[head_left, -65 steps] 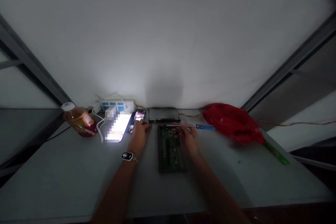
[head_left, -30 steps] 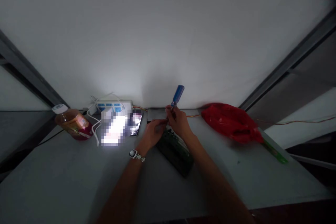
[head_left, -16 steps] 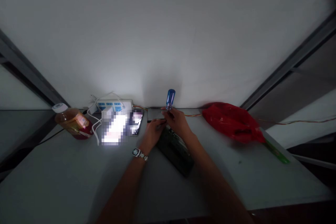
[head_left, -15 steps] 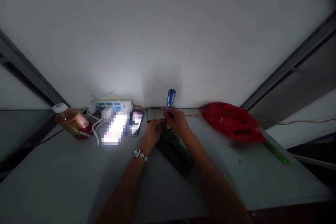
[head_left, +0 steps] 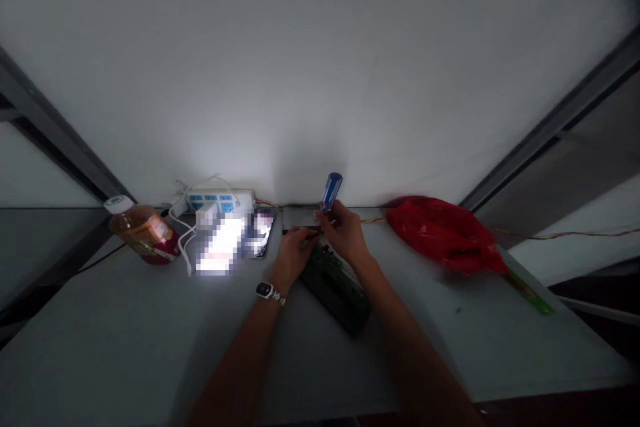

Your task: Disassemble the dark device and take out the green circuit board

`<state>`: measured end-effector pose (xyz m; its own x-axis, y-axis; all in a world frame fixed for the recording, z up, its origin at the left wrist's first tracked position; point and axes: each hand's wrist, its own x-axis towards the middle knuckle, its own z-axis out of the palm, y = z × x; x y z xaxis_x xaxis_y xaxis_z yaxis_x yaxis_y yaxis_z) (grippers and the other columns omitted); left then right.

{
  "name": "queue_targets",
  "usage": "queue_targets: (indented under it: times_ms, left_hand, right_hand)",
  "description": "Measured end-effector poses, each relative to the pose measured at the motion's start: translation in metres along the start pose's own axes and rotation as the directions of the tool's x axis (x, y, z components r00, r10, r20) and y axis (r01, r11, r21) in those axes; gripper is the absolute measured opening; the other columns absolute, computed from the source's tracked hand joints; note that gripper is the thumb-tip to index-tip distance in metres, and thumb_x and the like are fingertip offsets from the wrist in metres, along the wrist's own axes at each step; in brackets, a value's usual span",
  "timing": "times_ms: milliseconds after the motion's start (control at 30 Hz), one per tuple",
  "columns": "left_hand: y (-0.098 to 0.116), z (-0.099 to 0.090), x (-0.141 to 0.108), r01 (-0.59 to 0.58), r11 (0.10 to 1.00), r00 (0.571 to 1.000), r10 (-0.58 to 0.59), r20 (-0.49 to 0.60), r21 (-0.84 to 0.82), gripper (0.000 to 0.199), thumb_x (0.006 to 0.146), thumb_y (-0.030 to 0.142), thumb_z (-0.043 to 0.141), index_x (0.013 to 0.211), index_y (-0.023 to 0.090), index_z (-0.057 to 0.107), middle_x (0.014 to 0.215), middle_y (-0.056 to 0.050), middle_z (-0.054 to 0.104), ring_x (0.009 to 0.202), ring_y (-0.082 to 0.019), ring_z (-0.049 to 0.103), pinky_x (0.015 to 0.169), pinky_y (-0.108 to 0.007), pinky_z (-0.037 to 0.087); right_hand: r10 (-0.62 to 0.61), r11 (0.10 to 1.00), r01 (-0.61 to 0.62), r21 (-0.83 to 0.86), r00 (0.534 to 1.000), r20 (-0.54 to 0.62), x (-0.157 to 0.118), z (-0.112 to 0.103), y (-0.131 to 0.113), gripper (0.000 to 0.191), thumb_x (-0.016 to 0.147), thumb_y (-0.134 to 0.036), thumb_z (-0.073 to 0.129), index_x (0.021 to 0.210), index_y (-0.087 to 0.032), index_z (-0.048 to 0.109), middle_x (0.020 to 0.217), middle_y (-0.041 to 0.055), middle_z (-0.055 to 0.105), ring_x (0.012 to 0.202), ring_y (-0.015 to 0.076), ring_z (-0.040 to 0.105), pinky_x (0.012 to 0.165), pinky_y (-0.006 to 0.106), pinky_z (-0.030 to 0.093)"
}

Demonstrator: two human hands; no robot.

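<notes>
A screwdriver (head_left: 331,191) with a clear blue handle stands tilted to the right in my right hand (head_left: 343,230), its fingers closed around the lower part. The tip is hidden behind the fingers. Beneath both hands lies a dark, long flat device (head_left: 337,300), slanting from the far left to the near right; its exact kind is too dim to make out. My left hand (head_left: 295,252), with a watch (head_left: 265,290) on the wrist, rests at the device's far end, fingers bent and close together by the right fingertips. Whatever they pinch is too small to name.
To the left stand a juice bottle (head_left: 145,233), a power strip (head_left: 225,200) with white cables and a phone (head_left: 263,230) beside a bright blurred patch. On the right lie a red plastic bag (head_left: 440,230) and a green strip-shaped thing (head_left: 533,290). A white wall closes off the back.
The screwdriver handle has tipped further to the right, and my right hand has shifted slightly right with it. My left hand stays at the device's far end.
</notes>
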<state>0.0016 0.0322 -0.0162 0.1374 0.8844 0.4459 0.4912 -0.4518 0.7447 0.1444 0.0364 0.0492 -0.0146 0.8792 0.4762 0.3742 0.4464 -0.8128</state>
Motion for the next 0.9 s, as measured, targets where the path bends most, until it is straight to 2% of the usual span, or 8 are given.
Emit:
queue_targets:
  times_ms: [133,333,433,500,667,767,900]
  left_hand:
    - [-0.001,0.001,0.000,-0.012,1.000,1.000,0.012,0.002,0.014,0.015,0.088,0.020,0.064,0.099,0.020,0.075,0.091,-0.005,0.073,0.087,-0.019,0.065,0.083,-0.033,0.051]
    - [0.001,0.001,-0.001,-0.007,1.000,1.000,0.007,0.001,0.011,0.014,0.088,0.019,0.063,0.097,0.019,0.075,0.088,-0.005,0.071,0.086,-0.019,0.063,0.081,-0.031,0.050]
    - [0.002,0.000,0.000,-0.012,1.000,1.000,0.012,0.002,0.020,0.013,0.088,0.019,0.063,0.094,0.019,0.074,0.086,-0.004,0.070,0.086,-0.019,0.062,0.082,-0.031,0.049]
    - [0.002,0.000,-0.001,-0.004,1.000,1.000,0.004,0.006,0.024,0.013,0.088,0.020,0.063,0.094,0.019,0.074,0.086,-0.004,0.070,0.085,-0.018,0.062,0.081,-0.031,0.049]
    - [0.001,-0.003,0.000,0.007,1.000,1.000,-0.008,0.024,0.014,0.015,0.089,0.024,0.063,0.099,0.018,0.073,0.092,-0.006,0.071,0.088,-0.020,0.063,0.084,-0.033,0.050]
    - [-0.002,-0.004,0.001,-0.066,0.998,0.996,0.067,0.052,-0.022,0.021,0.092,0.023,0.058,0.109,0.020,0.071,0.100,-0.006,0.071,0.097,-0.021,0.062,0.090,-0.034,0.049]
    - [-0.002,-0.006,0.003,-0.039,0.997,0.997,0.043,0.069,-0.063,0.022,0.093,0.024,0.058,0.108,0.020,0.073,0.093,-0.006,0.070,0.084,-0.018,0.063,0.082,-0.030,0.051]
  right_hand:
    - [0.035,0.999,-0.027,0.045,0.982,-0.183,-0.006,0.006,-0.009,0.026,0.082,-0.046,0.069,0.086,-0.022,0.060,0.070,0.0002,0.068,0.055,0.0145,0.062,0.052,0.024,0.050]
    - [0.059,0.998,-0.053,0.028,0.955,-0.289,-0.007,0.011,-0.016,0.027,0.082,-0.047,0.069,0.081,-0.023,0.057,0.067,0.0004,0.068,0.053,0.0148,0.063,0.052,0.025,0.049]
    - [0.004,0.998,-0.018,-0.057,0.972,-0.237,-0.006,0.009,-0.019,0.025,0.087,-0.046,0.063,0.080,-0.023,0.056,0.065,-0.0005,0.067,0.052,0.0142,0.062,0.053,0.025,0.048]
    - [-0.031,0.996,0.018,-0.084,0.987,-0.159,-0.006,0.006,-0.019,0.023,0.091,-0.044,0.058,0.083,-0.023,0.056,0.068,0.0002,0.067,0.054,0.0141,0.062,0.055,0.025,0.048]
    - [-0.047,0.998,0.045,0.044,0.998,0.043,-0.003,-0.003,-0.013,0.025,0.095,-0.045,0.051,0.091,-0.022,0.058,0.078,0.0027,0.069,0.060,0.0138,0.062,0.053,0.023,0.049]
    - [-0.035,0.992,0.024,0.125,0.995,0.090,-0.001,-0.006,-0.009,0.028,0.096,-0.047,0.048,0.098,-0.021,0.059,0.077,0.0020,0.067,0.058,0.0130,0.060,0.053,0.023,0.050]
    - [0.012,0.987,-0.027,0.156,0.996,0.091,-0.002,-0.003,-0.003,0.030,0.093,-0.047,0.053,0.106,-0.021,0.060,0.081,0.0021,0.068,0.061,0.0134,0.061,0.052,0.023,0.050]
